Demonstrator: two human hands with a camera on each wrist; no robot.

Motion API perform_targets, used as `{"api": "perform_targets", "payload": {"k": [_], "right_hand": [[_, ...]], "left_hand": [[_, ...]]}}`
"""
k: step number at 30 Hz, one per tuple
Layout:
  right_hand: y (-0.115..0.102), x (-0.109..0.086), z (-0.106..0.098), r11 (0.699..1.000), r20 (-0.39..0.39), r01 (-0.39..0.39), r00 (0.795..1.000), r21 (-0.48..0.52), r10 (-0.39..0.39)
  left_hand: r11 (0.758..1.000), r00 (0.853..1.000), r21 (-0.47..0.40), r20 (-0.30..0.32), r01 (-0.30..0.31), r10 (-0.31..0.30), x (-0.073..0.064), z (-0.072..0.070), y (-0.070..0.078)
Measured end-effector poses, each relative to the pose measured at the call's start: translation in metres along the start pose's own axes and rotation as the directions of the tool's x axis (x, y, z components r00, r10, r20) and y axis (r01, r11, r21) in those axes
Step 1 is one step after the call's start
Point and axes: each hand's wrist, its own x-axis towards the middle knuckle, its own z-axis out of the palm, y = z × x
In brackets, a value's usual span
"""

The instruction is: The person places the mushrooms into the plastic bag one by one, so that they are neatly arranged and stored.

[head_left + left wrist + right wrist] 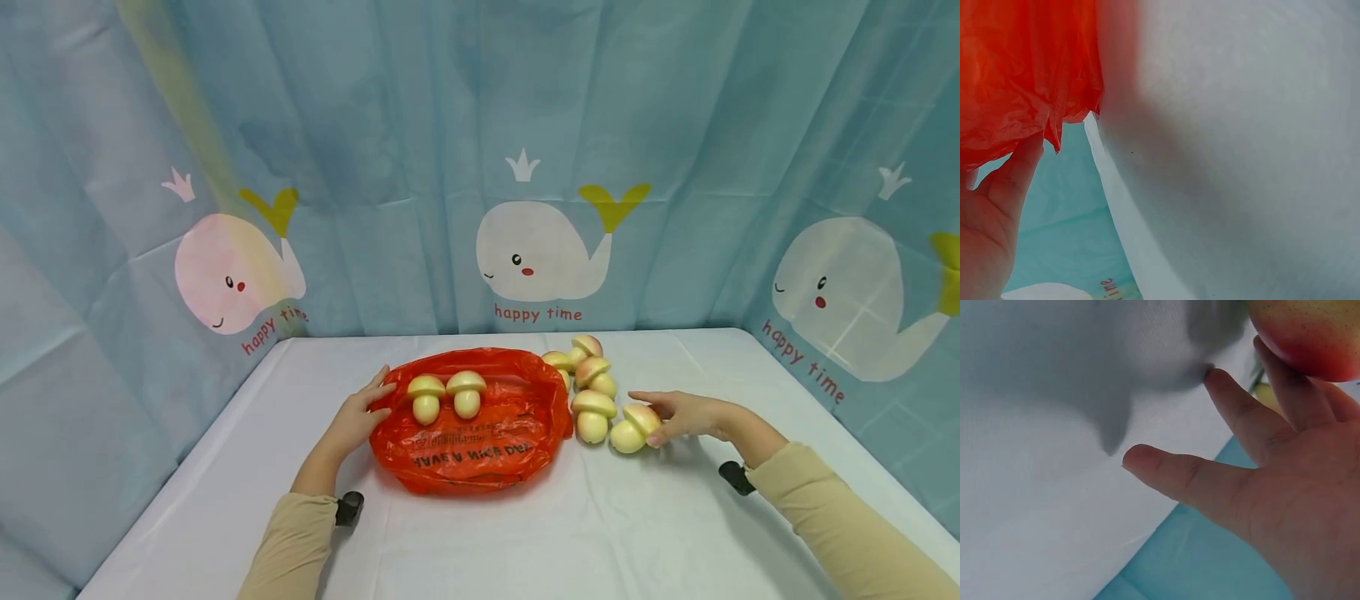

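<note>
A red plastic bag (480,458) lies spread on the white table, its mouth facing up. Two pale yellow toy mushrooms (426,398) (467,395) sit inside it, side by side. At the bag's left rim is my left hand (356,421), fingers extended over the edge; in the left wrist view, the red plastic (1022,69) covers its fingertips. My right hand (690,417) reaches round a toy mushroom (630,430) right of the bag, thumb and forefinger spread on either side. In the right wrist view, the mushroom's red-tinged cap (1316,337) overlaps straight, splayed fingers (1191,475).
Several more toy mushrooms (592,417) are clustered along the bag's right side, up toward the back. A blue curtain (390,250) printed with whales surrounds the table (600,542) at the back and sides. Black straps (737,478) show at the wrists.
</note>
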Motion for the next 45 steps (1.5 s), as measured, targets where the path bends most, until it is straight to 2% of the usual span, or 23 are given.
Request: {"api": "perform_targets", "payload": {"k": [5,13,21,26,29,34,39,45], "right_hand": [[-0.001,-0.004,-0.005,1.000,-0.022,0.026,0.999,-0.002,-0.026],[-0.012,-0.013,-0.014,0.999,-0.053,-0.045,0.998,0.005,0.045],[-0.023,-0.024,-0.022,0.995,-0.085,0.029,0.996,0.092,-0.021],[-0.029,-0.026,-0.025,0.970,-0.150,0.104,0.986,0.219,-0.071],[-0.032,-0.024,-0.025,0.951,-0.205,0.137,0.975,0.278,-0.080],[-0.037,-0.021,-0.023,0.935,-0.302,0.183,0.949,0.302,-0.089],[-0.044,-0.014,-0.017,0.905,-0.401,0.248,0.911,0.346,-0.096],[-0.053,-0.007,-0.010,0.868,-0.481,0.347,0.864,0.354,-0.149]], "left_hand": [[1.000,1.000,-0.006,0.003,0.006,-0.006,0.000,0.000,0.000],[1.000,1.000,-0.009,0.003,-0.004,0.004,-0.001,0.000,0.000],[1.000,1.000,-0.009,0.008,0.007,-0.006,0.000,0.000,-0.001],[1.000,1.000,-0.007,0.005,0.009,-0.009,0.000,-0.001,-0.001],[1.000,1.000,-0.004,0.006,0.006,-0.006,0.000,-0.001,0.000],[1.000,1.000,-0.005,0.005,0.005,-0.005,-0.001,-0.001,0.001],[1.000,1.000,-0.010,0.002,0.006,-0.006,-0.002,-0.001,0.003],[1.000,1.000,-0.013,0.000,0.008,-0.008,-0.002,0.000,0.001]]}}
